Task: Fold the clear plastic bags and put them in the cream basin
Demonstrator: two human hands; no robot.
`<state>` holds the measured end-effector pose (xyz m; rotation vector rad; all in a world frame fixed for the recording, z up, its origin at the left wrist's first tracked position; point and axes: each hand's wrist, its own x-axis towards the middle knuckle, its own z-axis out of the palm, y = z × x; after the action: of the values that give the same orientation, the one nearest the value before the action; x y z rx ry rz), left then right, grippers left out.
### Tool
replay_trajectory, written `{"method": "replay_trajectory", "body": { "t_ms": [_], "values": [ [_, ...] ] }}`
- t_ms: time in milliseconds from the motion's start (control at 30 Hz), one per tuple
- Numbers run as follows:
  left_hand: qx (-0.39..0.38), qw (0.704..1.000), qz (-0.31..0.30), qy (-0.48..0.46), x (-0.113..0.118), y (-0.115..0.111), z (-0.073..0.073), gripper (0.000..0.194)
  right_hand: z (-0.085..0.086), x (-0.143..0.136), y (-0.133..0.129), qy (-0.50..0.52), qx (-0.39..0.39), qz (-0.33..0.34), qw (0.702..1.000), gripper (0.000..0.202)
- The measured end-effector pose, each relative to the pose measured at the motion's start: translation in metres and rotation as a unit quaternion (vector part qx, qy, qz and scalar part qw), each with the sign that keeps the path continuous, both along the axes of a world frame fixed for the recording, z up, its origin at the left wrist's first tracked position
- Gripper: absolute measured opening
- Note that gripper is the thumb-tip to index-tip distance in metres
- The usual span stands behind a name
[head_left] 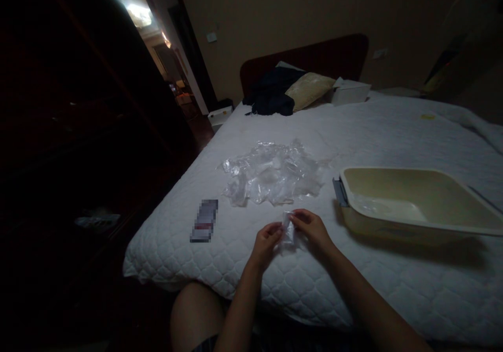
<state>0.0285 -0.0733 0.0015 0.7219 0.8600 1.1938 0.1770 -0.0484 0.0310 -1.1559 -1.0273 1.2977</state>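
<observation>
A small clear plastic bag (288, 228), folded narrow, is held between my two hands above the near edge of the bed. My left hand (269, 241) pinches its left side with thumb and fingers. On the other side my right hand (310, 227) grips its upper right edge between thumb and forefinger. Just beyond them a loose pile of clear, crinkled plastic bags (275, 174) lies spread on the white quilted cover (176, 247).
At the right stands a cream plastic tub (412, 229) with a grey latch and some clear plastic inside. A blurred flat object (204, 221) lies at the left. Dark cloth (271, 90), a beige pillow (310, 90) and a white box (350, 91) sit by the headboard.
</observation>
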Motion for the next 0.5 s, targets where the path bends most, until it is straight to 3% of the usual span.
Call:
{"method": "replay_trajectory", "body": {
  "t_ms": [167, 333, 500],
  "values": [
    [-0.013, 0.997, 0.007, 0.073, 0.003, 0.001, -0.002, 0.035, 0.003, -0.005, -0.001, -0.011, 0.015, 0.010, 1.000, 0.033],
    [-0.003, 0.999, 0.019, 0.050, 0.004, 0.002, -0.003, 0.034, -0.001, -0.003, 0.000, 0.008, -0.007, 0.013, 1.000, 0.035],
    [-0.007, 0.998, 0.046, 0.038, 0.005, 0.002, -0.006, 0.031, -0.008, 0.005, 0.001, -0.005, -0.001, -0.050, 0.999, 0.041]
  ]
}}
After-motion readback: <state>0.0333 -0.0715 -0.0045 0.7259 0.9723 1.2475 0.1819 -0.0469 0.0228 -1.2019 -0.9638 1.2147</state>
